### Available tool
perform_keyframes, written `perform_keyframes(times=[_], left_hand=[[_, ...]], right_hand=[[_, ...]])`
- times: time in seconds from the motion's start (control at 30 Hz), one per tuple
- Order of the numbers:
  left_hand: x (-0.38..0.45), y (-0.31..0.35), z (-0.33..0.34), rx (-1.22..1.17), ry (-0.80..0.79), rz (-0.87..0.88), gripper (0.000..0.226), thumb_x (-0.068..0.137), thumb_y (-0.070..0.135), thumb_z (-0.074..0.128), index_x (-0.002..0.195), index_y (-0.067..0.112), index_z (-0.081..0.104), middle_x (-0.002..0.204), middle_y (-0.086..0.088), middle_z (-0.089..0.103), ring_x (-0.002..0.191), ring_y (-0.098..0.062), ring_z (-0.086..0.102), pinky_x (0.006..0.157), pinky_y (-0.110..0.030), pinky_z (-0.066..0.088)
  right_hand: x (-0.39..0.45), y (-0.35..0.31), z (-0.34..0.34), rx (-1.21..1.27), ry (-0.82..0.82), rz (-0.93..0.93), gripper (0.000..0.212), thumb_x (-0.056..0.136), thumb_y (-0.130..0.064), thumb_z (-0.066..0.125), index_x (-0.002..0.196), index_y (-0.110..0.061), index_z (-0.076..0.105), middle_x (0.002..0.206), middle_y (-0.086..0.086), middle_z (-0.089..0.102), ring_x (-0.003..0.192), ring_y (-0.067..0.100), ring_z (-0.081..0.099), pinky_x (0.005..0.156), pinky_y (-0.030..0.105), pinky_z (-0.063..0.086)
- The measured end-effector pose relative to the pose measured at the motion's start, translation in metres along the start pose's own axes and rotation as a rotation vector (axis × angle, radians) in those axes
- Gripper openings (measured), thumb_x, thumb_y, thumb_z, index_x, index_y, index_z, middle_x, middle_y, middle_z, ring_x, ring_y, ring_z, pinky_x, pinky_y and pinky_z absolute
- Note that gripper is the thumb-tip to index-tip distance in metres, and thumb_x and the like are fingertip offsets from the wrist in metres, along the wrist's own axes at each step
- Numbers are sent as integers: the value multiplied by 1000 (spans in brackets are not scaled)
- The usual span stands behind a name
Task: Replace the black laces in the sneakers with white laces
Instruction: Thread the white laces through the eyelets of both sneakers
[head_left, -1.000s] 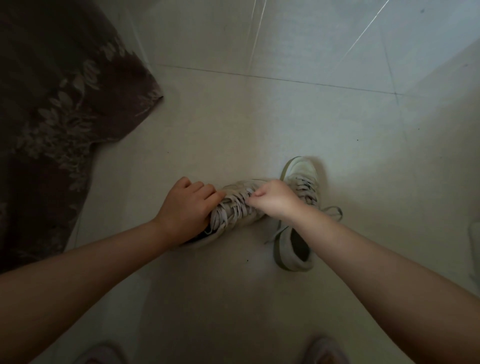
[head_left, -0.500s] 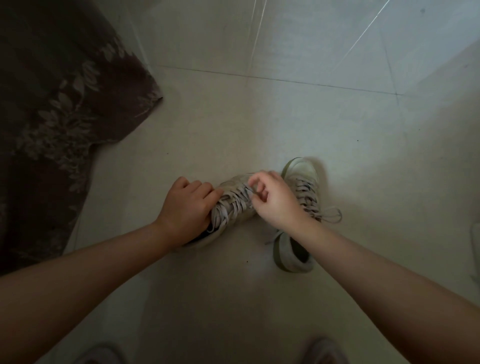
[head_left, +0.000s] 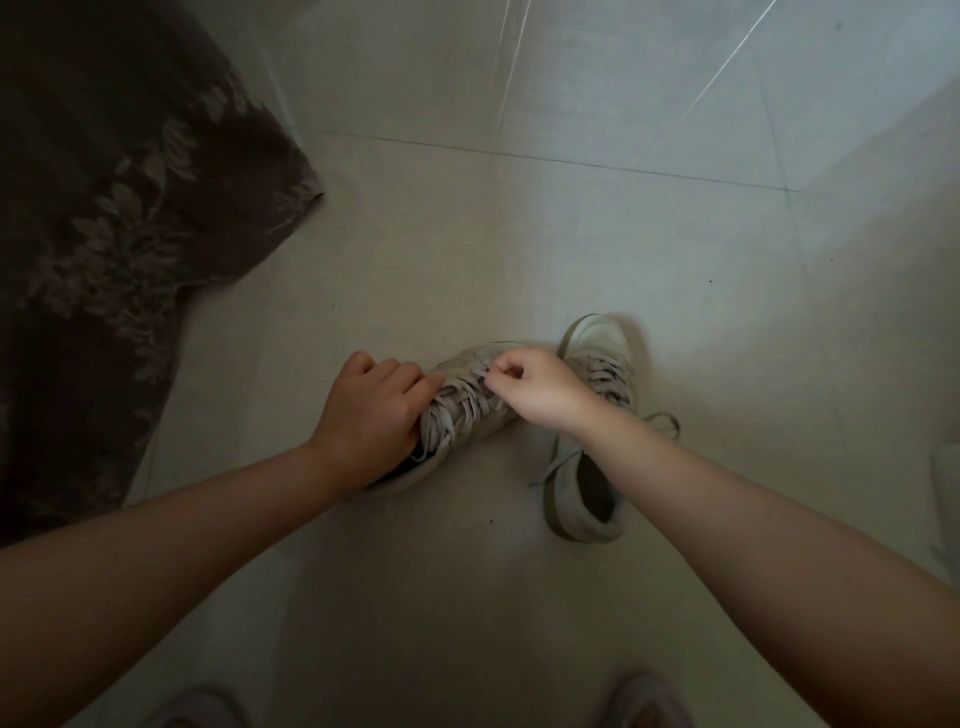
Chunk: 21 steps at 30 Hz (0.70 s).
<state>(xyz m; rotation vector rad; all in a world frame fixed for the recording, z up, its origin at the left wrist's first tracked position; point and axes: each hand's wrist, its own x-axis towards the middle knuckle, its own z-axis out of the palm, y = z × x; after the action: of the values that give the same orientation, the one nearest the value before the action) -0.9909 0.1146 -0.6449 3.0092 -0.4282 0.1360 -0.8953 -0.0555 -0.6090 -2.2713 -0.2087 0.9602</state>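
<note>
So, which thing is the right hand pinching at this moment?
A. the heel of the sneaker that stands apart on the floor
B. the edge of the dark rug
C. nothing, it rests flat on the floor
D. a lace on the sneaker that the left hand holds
D: the right hand has its fingertips closed on a lace near the toe of the sneaker that the left hand grips.

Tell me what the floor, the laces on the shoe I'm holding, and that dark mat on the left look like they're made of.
Floor: glazed tile, probably ceramic; thin grout lines and streaky glare show.
Laces: flat woven fabric, matte, pale grey in this dim light; the right hand pinches one, the left hand holds the sneaker.
Mat: soft textile with a fuzzy surface and pale leaf pattern; the fibre is unclear.
</note>
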Motion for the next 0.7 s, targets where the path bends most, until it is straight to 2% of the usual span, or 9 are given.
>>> perform_keyframes(times=[0.07,0.2,0.27,0.4,0.47,0.53,0.63,0.7], left_hand=[[0,1,-1,-17,17,-3,37,74,12,43,97,7,71,78,-8,66,62,-27,59,62,-34,25],[2,1,-1,-24,17,-4,37,75,14,43,98,7,71,79,-7,67,63,-26,59,63,-34,25],[2,0,-1,-23,-1,-20,34,75,15,47,99,8,71,80,-6,67,64,-27,59,63,-34,25],[1,0,-3,-30,-15,-54,34,74,20,51,99,11,71,80,-5,67,65,-27,60,63,-34,25],[2,1,-5,-45,-11,-71,33,75,23,52,99,13,71,82,-3,68,67,-26,60,63,-34,25],[2,2,-8,-92,13,-106,31,73,23,62,101,14,70,89,-3,67,76,-26,61,66,-33,25],[-5,9,-25,-216,-15,-296,37,60,22,81,92,14,65,87,-5,58,79,-28,55,67,-32,27],[-13,15,-39,-317,-61,-477,23,69,28,77,75,19,57,74,2,54,69,-26,53,60,-29,30]], right_hand=[[0,5,-4,93,-18,39,15,91,-20,55,85,-11,65,86,1,60,80,11,52,68,18,38],[-2,12,-6,198,-38,74,11,90,-19,56,81,-17,62,78,-4,55,75,9,48,69,22,36],[-2,12,-6,140,-1,29,6,89,-22,61,85,-17,61,78,-4,54,73,8,49,68,21,38],[-3,8,1,-113,196,-257,8,84,-20,67,91,-16,66,76,-7,45,64,1,43,65,16,37],[-3,6,4,-281,208,-322,10,84,-22,66,91,-17,70,83,-5,47,70,7,48,71,22,43],[-3,5,5,-330,205,-315,11,85,-25,65,90,-17,71,88,-5,48,76,12,52,73,28,47],[-3,1,2,-373,201,-334,13,85,-28,64,91,-18,71,91,-2,50,80,13,54,72,31,50],[-4,-1,2,-454,198,-374,15,87,-26,61,94,-16,71,93,0,53,85,17,56,72,33,50]])
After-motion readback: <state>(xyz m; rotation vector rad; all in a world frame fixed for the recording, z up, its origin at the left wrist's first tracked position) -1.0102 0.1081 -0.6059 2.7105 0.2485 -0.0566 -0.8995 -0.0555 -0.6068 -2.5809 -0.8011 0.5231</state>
